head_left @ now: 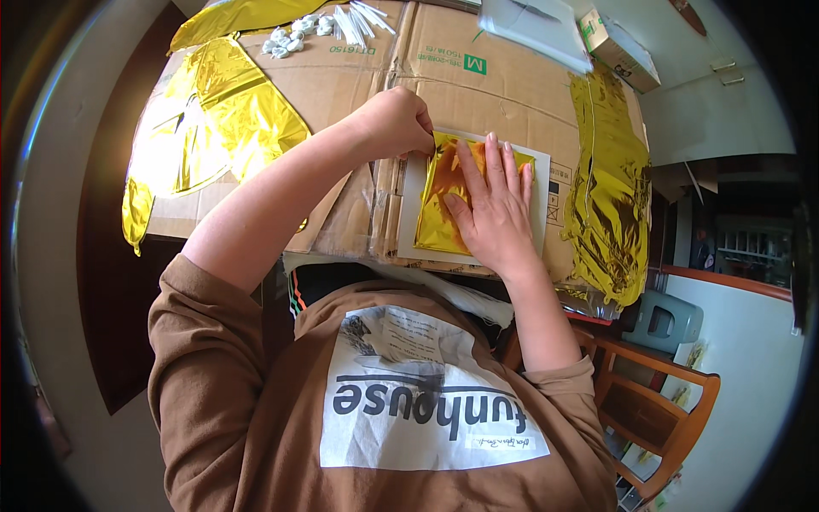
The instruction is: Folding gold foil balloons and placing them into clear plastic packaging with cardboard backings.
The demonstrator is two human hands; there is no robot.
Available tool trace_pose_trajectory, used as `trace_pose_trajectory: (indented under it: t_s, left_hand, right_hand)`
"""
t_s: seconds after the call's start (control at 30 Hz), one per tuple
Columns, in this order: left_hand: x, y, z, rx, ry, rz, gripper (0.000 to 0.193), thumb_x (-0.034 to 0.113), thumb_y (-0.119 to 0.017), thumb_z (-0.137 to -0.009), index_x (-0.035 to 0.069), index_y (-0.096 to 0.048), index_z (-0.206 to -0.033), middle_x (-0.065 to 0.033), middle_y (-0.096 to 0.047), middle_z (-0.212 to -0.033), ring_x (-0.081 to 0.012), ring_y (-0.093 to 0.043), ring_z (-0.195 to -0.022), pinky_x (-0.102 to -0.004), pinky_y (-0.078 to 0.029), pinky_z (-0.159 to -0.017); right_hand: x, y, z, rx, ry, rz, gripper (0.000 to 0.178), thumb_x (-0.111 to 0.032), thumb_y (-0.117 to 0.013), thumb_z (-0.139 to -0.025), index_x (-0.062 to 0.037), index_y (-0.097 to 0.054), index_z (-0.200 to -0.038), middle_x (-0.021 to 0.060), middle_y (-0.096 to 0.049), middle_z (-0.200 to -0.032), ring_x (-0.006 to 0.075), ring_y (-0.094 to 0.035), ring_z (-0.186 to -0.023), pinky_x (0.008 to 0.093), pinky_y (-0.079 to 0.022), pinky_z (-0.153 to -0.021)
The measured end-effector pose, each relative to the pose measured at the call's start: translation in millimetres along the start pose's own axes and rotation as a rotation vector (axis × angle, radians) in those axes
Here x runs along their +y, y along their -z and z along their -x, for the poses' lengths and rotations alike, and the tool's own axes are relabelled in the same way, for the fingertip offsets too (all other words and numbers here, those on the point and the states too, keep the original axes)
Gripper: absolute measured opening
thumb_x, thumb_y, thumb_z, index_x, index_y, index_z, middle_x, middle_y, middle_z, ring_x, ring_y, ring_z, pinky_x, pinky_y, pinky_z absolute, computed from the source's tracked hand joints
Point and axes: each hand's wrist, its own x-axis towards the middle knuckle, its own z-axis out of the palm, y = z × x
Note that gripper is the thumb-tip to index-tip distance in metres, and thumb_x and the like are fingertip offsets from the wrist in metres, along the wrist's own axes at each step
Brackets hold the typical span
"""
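A square of shiny gold foil [433, 224] lies on a white sheet [408, 218] on the cardboard. My right hand [497, 205] rests flat on the foil, its fingers stretched and slightly spread. At the foil's far left corner, my left hand [394, 124] is closed, with thumb and fingertips pinched at the foil edge. The tips of those fingers are partly hidden by the hand itself. Under both hands spreads a large brown cardboard surface [341, 94] with creases and taped seams.
Flat gold foil balloons lie at the left [247, 107] and along the right edge [610, 196]. Small white wrapped pieces [281, 43] and white sticks [354, 24] sit at the far left. A clear plastic bag [533, 30] and a carton [618, 51] occupy the far right. A wooden chair [657, 410] stands right.
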Motion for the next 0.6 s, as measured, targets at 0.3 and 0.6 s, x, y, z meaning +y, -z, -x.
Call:
trace_pose_trajectory:
  t_s: [0.3, 0.6]
  left_hand:
    - [8, 10, 7, -0.045, 0.005, -0.099, 0.020, 0.021, -0.074, -0.081, 0.001, -0.074, -0.085, -0.0039, -0.070, -0.068, -0.0121, -0.062, -0.059, -0.0276, -0.050, -0.057]
    - [14, 20, 7, -0.091, 0.069, -0.074, 0.026, 0.026, -0.073, -0.081, 0.000, -0.074, -0.084, -0.0057, -0.072, -0.073, -0.0142, -0.066, -0.065, -0.0289, -0.053, -0.063]
  right_hand:
    - [-3, 3, -1, -0.053, 0.012, 0.067, 0.058, -0.052, -0.041, -0.104, -0.0307, -0.035, -0.157, 0.0247, -0.018, -0.165, 0.0487, -0.015, -0.151, 0.0679, -0.007, -0.119]
    - [-3, 1, -1, -0.041, 0.015, 0.076, 0.057, -0.053, -0.041, -0.104, -0.0283, -0.039, -0.155, 0.0258, -0.021, -0.163, 0.0494, -0.016, -0.151, 0.0689, -0.008, -0.118]
